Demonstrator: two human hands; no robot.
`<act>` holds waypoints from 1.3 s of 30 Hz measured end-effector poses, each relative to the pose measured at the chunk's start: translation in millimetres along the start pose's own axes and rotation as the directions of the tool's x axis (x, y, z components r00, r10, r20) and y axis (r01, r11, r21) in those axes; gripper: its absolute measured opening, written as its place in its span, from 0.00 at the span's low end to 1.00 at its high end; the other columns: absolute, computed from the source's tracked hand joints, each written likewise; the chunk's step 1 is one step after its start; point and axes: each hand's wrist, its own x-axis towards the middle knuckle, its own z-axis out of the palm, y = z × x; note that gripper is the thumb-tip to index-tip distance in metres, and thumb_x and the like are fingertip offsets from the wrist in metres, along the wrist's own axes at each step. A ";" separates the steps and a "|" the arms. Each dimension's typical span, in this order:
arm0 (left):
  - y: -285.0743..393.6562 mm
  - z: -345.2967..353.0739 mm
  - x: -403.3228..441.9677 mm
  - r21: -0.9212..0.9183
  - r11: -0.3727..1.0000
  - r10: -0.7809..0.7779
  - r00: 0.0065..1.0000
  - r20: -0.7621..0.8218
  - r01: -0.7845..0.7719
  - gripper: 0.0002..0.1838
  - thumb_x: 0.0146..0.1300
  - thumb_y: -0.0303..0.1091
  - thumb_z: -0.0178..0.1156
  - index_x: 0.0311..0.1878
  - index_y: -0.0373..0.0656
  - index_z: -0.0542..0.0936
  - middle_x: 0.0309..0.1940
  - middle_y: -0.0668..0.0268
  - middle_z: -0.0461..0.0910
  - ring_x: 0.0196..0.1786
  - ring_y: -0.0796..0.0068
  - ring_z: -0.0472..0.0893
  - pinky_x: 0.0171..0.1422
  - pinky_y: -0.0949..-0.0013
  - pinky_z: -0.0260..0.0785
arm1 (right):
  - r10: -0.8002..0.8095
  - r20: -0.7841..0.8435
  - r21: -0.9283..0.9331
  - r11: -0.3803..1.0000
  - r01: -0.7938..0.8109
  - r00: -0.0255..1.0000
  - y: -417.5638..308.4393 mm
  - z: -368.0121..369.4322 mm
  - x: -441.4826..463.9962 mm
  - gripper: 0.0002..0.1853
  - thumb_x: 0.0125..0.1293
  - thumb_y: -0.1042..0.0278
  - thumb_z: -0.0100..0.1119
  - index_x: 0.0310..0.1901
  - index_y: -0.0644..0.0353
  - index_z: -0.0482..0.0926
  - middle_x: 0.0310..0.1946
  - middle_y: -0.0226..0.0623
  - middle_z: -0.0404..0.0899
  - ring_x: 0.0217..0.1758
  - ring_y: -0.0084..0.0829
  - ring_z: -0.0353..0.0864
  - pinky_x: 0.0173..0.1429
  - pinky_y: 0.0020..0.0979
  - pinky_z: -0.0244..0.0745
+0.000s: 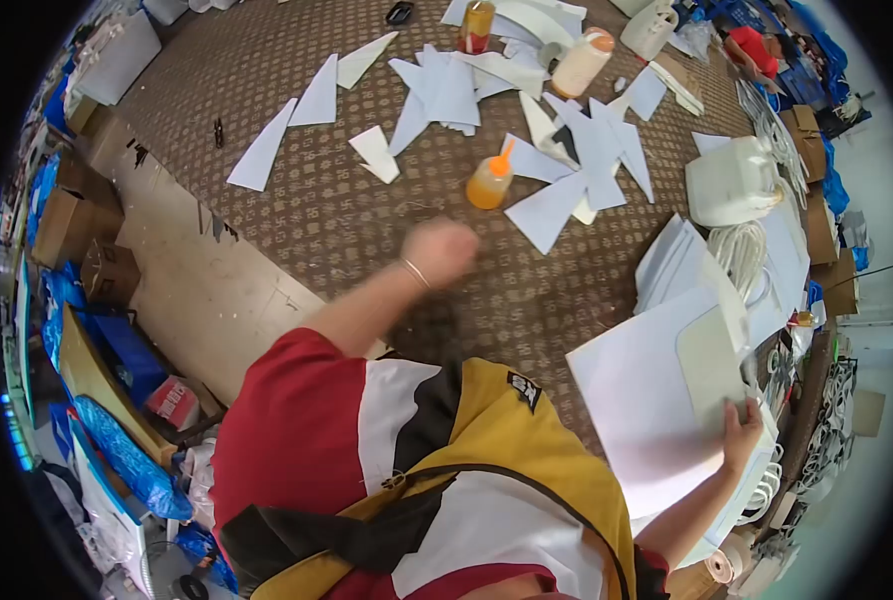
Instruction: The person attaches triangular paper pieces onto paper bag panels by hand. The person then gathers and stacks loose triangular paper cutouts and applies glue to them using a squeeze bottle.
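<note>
My left hand [440, 252], with a thin bracelet at the wrist, is over the brown patterned tabletop [336, 210]. It is smeared by motion, so its fingers do not show clearly. Beyond it stands a squeeze bottle [489, 183] with an orange nozzle and amber liquid. At the right, my right hand [740, 436] grips the edge of a large white sheet [641, 390]. A cream-coloured piece [709, 365] with a rounded corner lies against that sheet, close to the fingers. More white sheets [671, 262] are stacked behind it.
Cut white pieces [446, 90] are scattered across the far table. Among them stand a white bottle [582, 64] with an orange cap and an amber jar [476, 26]. A white jug [731, 180] and coiled white cord [736, 255] are at the right. Cardboard boxes [76, 210] line the left.
</note>
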 end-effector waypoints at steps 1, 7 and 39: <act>-39.0 -36.5 0.3 -0.056 0.967 -0.257 0.944 -0.206 0.250 0.09 0.57 0.38 0.52 0.30 0.47 0.80 0.32 0.57 0.79 0.38 0.53 0.78 0.41 0.53 0.71 | 0.134 0.094 0.181 0.972 -0.149 0.987 1.3 13.1 -5.9 0.11 0.57 0.69 0.65 0.40 0.64 0.78 0.32 0.34 0.78 0.34 0.26 0.74 0.39 0.27 0.69; -306.9 -173.5 -34.7 0.014 0.516 -0.715 0.440 -0.544 0.856 0.16 0.59 0.35 0.51 0.48 0.41 0.79 0.49 0.53 0.77 0.52 0.52 0.76 0.57 0.57 0.69 | -0.170 0.309 -0.306 0.914 0.267 0.936 -30.9 168.3 5.9 0.22 0.54 0.56 0.64 0.47 0.60 0.77 0.37 0.43 0.79 0.45 0.43 0.76 0.56 0.43 0.63; 37.8 -72.1 -54.9 -0.108 0.561 0.776 0.567 -0.277 -0.821 0.12 0.49 0.35 0.64 0.37 0.42 0.81 0.34 0.64 0.78 0.36 0.67 0.78 0.37 0.66 0.71 | 0.100 0.371 0.616 0.717 -0.325 0.923 -267.4 255.8 -59.3 0.11 0.63 0.66 0.58 0.26 0.62 0.75 0.22 0.29 0.75 0.24 0.15 0.68 0.31 0.20 0.65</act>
